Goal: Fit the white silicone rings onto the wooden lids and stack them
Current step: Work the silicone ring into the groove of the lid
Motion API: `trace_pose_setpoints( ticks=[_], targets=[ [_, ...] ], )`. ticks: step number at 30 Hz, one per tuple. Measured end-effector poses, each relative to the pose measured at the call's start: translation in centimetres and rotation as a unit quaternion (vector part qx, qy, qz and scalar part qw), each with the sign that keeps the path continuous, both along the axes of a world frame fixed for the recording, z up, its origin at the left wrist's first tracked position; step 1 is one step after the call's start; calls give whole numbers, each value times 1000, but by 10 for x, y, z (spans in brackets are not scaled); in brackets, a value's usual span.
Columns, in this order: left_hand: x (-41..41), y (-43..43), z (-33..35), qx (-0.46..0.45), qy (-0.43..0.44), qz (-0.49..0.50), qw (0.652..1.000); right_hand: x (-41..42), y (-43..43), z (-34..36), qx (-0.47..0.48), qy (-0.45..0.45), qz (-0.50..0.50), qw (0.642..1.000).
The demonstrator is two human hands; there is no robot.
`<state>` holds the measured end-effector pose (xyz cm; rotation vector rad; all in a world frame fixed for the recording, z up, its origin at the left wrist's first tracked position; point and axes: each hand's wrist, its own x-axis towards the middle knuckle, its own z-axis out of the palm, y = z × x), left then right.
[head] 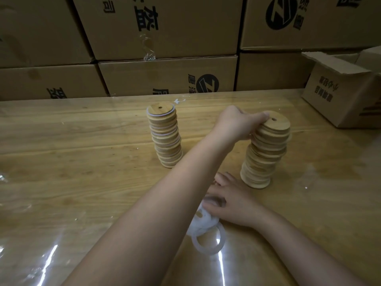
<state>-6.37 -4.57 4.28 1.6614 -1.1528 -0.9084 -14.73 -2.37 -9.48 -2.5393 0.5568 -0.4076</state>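
Your left hand (pixel 235 122) is crossed over to the right and clamped on the top of the tall stack of round bare-wood lids (pixel 266 157), thumb on the top lid near its small hole, fingers curled round the stack's left side. That stack stands on the light wooden table (pixel 82 162), with its upper lids skewed off-centre.

Your right hand (pixel 228 201) lies on the loose pile of white silicone rings (pixel 206 234) near the front of the table, just in front of that stack. The fingers point left and are blurred and partly hidden behind your left forearm, so I can't tell if they pinch a ring or only rest on it. One ring lies flat at the pile's near edge.

The second stack of round wooden lids with white rings fitted (pixel 165 137) stands well apart to the left (it leans slightly, ring edges showing between the lids).

A clear plastic sheet (pixel 31 254) covers the table. Brown cardboard boxes with black print (pixel 165 27) are walled up behind, and an open small carton (pixel 340 89) sits at far right.
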Motion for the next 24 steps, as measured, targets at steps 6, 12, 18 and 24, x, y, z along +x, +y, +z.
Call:
trace_pose_setpoints(
  ticks=[6, 12, 18, 24],
  targets=[
    [30, 23, -1, -76, 135, 18, 988, 0, 0, 0, 35, -41, -10, 999],
    [72, 66, -42, -119, 158, 94, 976, 0, 2, 1, 79, -97, -42, 991],
    [89, 98, -95, -142, 215, 191, 947, -2, 2, 5, 152, -200, -98, 963],
    [85, 100, -118, -170, 157, 200, 952, -2, 3, 3, 247, -210, -111, 940]
  ],
)
